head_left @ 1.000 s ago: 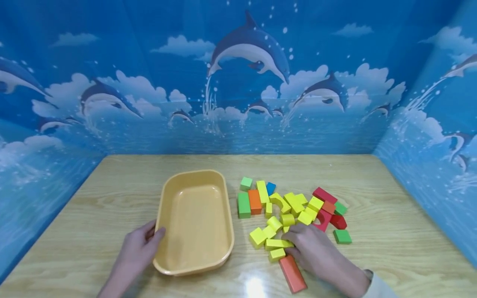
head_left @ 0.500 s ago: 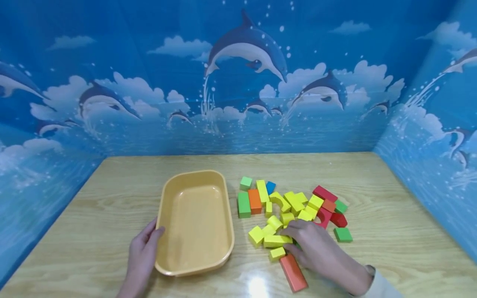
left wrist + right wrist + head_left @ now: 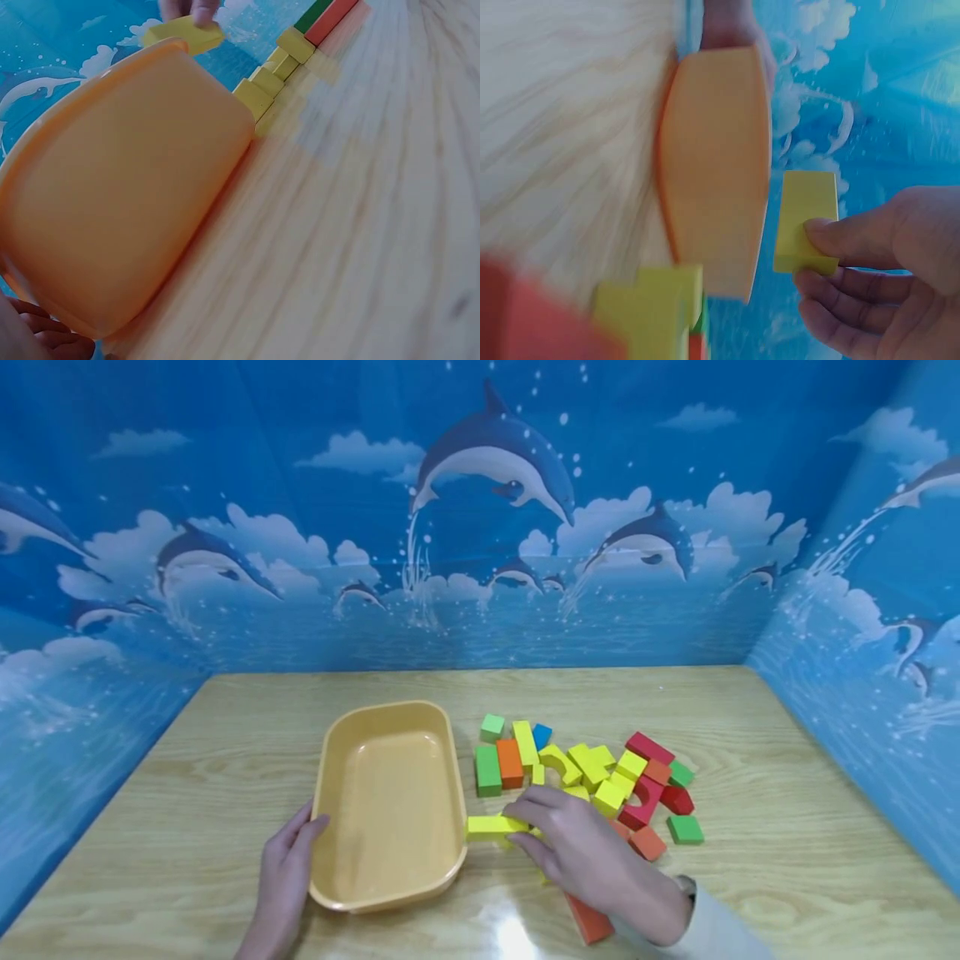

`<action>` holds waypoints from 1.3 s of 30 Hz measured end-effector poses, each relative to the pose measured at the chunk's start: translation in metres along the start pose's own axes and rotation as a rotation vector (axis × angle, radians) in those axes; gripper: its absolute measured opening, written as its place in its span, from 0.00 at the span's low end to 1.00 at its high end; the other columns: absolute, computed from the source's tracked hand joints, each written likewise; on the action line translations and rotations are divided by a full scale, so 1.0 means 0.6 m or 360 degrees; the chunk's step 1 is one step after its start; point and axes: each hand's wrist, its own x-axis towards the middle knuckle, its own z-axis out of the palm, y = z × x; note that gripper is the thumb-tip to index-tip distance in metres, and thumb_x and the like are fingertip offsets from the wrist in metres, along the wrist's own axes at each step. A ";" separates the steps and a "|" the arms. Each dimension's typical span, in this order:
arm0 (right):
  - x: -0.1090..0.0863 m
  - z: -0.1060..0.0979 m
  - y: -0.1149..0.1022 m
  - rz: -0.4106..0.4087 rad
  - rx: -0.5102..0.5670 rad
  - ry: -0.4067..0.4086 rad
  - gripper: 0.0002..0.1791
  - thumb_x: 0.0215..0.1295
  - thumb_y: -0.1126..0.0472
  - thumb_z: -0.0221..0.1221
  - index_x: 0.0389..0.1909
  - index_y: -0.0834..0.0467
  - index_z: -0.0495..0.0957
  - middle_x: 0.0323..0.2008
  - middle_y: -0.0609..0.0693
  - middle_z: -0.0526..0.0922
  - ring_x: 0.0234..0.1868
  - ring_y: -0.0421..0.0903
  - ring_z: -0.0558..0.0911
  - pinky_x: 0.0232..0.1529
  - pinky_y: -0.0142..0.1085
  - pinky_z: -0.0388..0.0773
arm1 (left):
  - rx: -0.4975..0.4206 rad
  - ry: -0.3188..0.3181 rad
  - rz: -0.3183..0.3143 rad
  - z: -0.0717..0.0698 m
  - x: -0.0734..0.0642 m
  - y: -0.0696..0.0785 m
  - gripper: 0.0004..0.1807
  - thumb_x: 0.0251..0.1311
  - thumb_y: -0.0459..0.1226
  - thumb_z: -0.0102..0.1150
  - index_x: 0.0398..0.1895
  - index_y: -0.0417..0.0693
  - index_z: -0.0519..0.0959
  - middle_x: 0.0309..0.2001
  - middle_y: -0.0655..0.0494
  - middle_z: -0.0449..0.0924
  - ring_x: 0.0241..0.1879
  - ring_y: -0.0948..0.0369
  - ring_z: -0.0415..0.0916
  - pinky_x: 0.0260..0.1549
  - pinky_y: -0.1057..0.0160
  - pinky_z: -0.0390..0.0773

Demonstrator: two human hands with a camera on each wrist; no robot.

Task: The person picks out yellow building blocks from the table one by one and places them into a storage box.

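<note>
Clock set by head view, 12 o'clock away from the person.

Yellow block [image 3: 486, 828]: raised off the counter [image 3: 187, 793], free end at the tray's [image 3: 390, 810] rim just past 3 o'clock; contact with the rim not resolvable. Right hand [image 3: 581, 843]: grip narrow, block pinched between thumb and fingers. Left hand [image 3: 285, 856]: grip on the tray's rim at 8 to 9 o'clock, thumb over the edge, fingers outside.

Step in hand, as judged: mid-air carry, tray steadied. Further travel toward 9 o'clock would call for lift over the raised rim, pinch kept firm, tray held still.

Edges and room: the tray wall bounds the block at 9 o'clock; bare tray floor shows inside. Loose blocks [image 3: 588, 767] crowd 12 to 3 o'clock of the grip; a red-orange bar [image 3: 588, 918] lies near 5, partly behind the right hand. Open counter shows beyond the tray at 12, with the blue backdrop [image 3: 480, 610] past it.
</note>
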 end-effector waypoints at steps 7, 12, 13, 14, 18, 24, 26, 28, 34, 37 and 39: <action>0.037 0.033 -0.036 -0.0207 0.0017 0.0113 0.11 0.56 0.66 0.68 0.41 0.59 0.84 0.38 0.47 0.82 0.39 0.40 0.80 0.40 0.24 0.79 | -0.0077 -0.0002 -0.0013 0.001 0.000 -0.001 0.27 0.71 0.39 0.43 0.70 0.37 0.61 0.67 0.38 0.63 0.37 0.86 0.68 0.40 0.85 0.69; 0.058 0.056 -0.059 -0.0288 -0.0048 0.0125 0.09 0.57 0.65 0.68 0.40 0.59 0.84 0.35 0.46 0.81 0.37 0.38 0.78 0.39 0.19 0.76 | -0.0078 -0.0003 -0.0022 -0.001 -0.001 -0.003 0.27 0.72 0.39 0.43 0.70 0.38 0.60 0.67 0.37 0.63 0.36 0.85 0.70 0.39 0.84 0.71; 0.062 0.060 -0.064 -0.0297 -0.0062 0.0119 0.09 0.57 0.64 0.68 0.39 0.58 0.84 0.35 0.46 0.82 0.37 0.38 0.78 0.39 0.18 0.75 | -0.0078 -0.0002 -0.0028 -0.002 -0.002 -0.003 0.27 0.72 0.40 0.43 0.70 0.37 0.60 0.67 0.36 0.63 0.36 0.85 0.70 0.39 0.84 0.71; 0.065 0.063 -0.068 -0.0309 -0.0084 0.0110 0.09 0.57 0.64 0.68 0.39 0.58 0.85 0.34 0.46 0.82 0.36 0.38 0.78 0.39 0.19 0.75 | -0.0080 -0.0001 -0.0034 -0.003 -0.002 -0.003 0.27 0.72 0.40 0.43 0.70 0.37 0.60 0.67 0.36 0.63 0.36 0.85 0.70 0.39 0.84 0.71; 0.078 0.075 -0.084 -0.0227 -0.0278 -0.0027 0.08 0.56 0.58 0.69 0.37 0.52 0.86 0.34 0.42 0.84 0.34 0.37 0.77 0.40 0.25 0.75 | -0.0085 0.0008 -0.0038 -0.004 -0.004 -0.002 0.28 0.72 0.40 0.42 0.70 0.37 0.60 0.67 0.36 0.63 0.36 0.86 0.69 0.39 0.84 0.71; 0.097 0.087 -0.101 0.0091 -0.0536 -0.0209 0.05 0.49 0.54 0.72 0.28 0.44 0.86 0.24 0.38 0.82 0.28 0.39 0.72 0.36 0.34 0.69 | -0.0077 -0.0005 -0.0015 -0.001 -0.001 -0.004 0.28 0.72 0.40 0.43 0.70 0.36 0.59 0.67 0.36 0.63 0.39 0.84 0.69 0.40 0.85 0.70; 0.104 0.089 -0.105 0.0181 -0.0578 -0.0269 0.07 0.46 0.58 0.72 0.26 0.42 0.86 0.22 0.38 0.80 0.27 0.39 0.71 0.35 0.35 0.67 | -0.0074 -0.0005 -0.0019 0.000 0.000 -0.004 0.28 0.72 0.40 0.43 0.70 0.35 0.59 0.67 0.36 0.63 0.40 0.83 0.69 0.40 0.85 0.70; 0.111 0.092 -0.110 0.0254 -0.0618 -0.0351 0.11 0.43 0.63 0.71 0.23 0.41 0.85 0.21 0.39 0.79 0.28 0.40 0.70 0.36 0.37 0.67 | -0.0071 0.0003 -0.0033 0.000 0.000 -0.004 0.28 0.72 0.40 0.42 0.70 0.35 0.59 0.67 0.36 0.63 0.39 0.84 0.69 0.39 0.85 0.70; 0.117 0.099 -0.116 0.0322 -0.0702 -0.0430 0.11 0.41 0.66 0.68 0.15 0.47 0.80 0.18 0.44 0.74 0.26 0.42 0.69 0.34 0.39 0.65 | -0.0091 -0.0003 -0.0059 0.001 0.000 -0.007 0.28 0.72 0.41 0.42 0.71 0.36 0.58 0.67 0.35 0.62 0.36 0.86 0.68 0.38 0.84 0.71; 0.117 0.099 -0.114 0.0325 -0.0709 -0.0429 0.11 0.40 0.67 0.67 0.13 0.47 0.78 0.18 0.44 0.73 0.25 0.41 0.68 0.32 0.37 0.64 | -0.0087 -0.0004 -0.0043 0.002 0.001 -0.007 0.28 0.72 0.41 0.41 0.71 0.36 0.58 0.67 0.35 0.62 0.36 0.86 0.69 0.38 0.84 0.71; 0.117 0.099 -0.113 0.0335 -0.0700 -0.0441 0.11 0.41 0.67 0.67 0.13 0.48 0.77 0.18 0.45 0.74 0.25 0.41 0.69 0.32 0.37 0.64 | -0.0084 0.0000 -0.0029 0.004 0.001 -0.006 0.28 0.72 0.40 0.41 0.71 0.36 0.59 0.66 0.34 0.63 0.36 0.85 0.69 0.38 0.84 0.71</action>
